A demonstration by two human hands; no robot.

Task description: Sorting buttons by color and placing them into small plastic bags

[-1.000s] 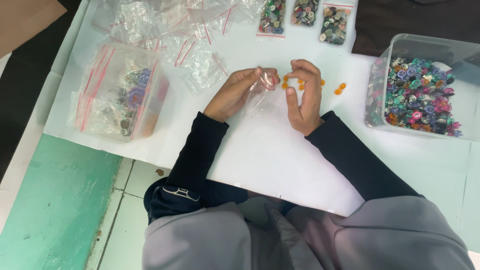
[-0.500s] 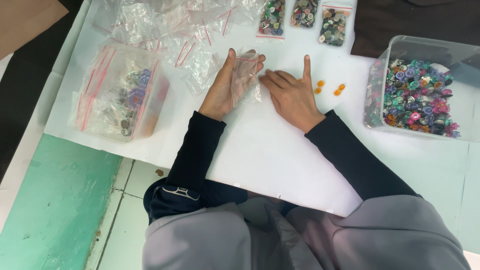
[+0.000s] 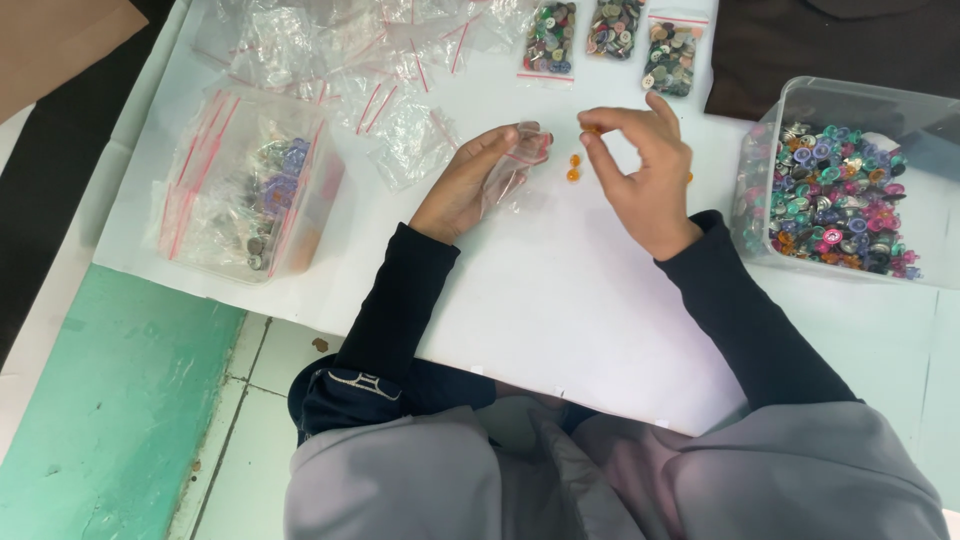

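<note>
My left hand [image 3: 468, 182] holds a small clear zip bag [image 3: 513, 163] with a red seal strip, its mouth turned to the right. My right hand [image 3: 643, 170] hovers just right of the bag, thumb and forefinger pinched on a small orange button [image 3: 592, 129]. Two more orange buttons [image 3: 574, 167] lie on the white sheet between my hands. Another orange bit peeks out beside my right hand's far edge.
A clear tub of mixed coloured buttons [image 3: 835, 190] stands at the right. A clear box stuffed with zip bags [image 3: 250, 185] sits at the left. Empty zip bags [image 3: 370, 60] lie scattered at the back, beside three filled button bags [image 3: 610, 35]. A green floor lies lower left.
My hands were flat together pressing on the bag; now they have parted. The left holds the bag up and the right has lifted with an orange button pinched.
</note>
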